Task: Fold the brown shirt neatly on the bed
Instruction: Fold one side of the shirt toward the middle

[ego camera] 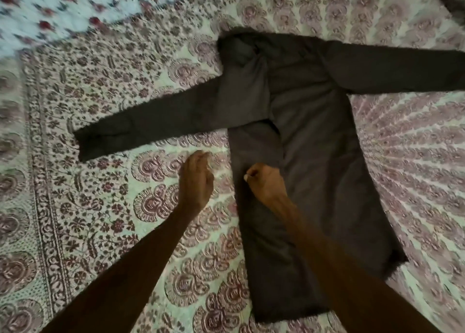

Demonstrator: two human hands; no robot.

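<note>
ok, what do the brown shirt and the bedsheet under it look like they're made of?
Brown shirt: a thin, matte woven cloth, probably cotton or a blend; it lies flat with soft creases and no sheen. Printed bedsheet: light woven fabric, likely cotton, matte, with a block-style floral print and slight ripples. Motion blur hides the weave, so the fibre is a guess.

Dim light, floral-printed bedspread (105,207)

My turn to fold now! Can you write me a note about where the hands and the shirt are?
Left hand: loosely open, over the bedsheet beside the shirt, holding nothing.
Right hand: curled on the shirt's left edge; whether it pinches the cloth is unclear.
Brown shirt: spread flat on the bed, both sleeves stretched out sideways.
Done: left side of the body turned inward.
Left: fold in the other side and both sleeves, then fold up the length.
</note>
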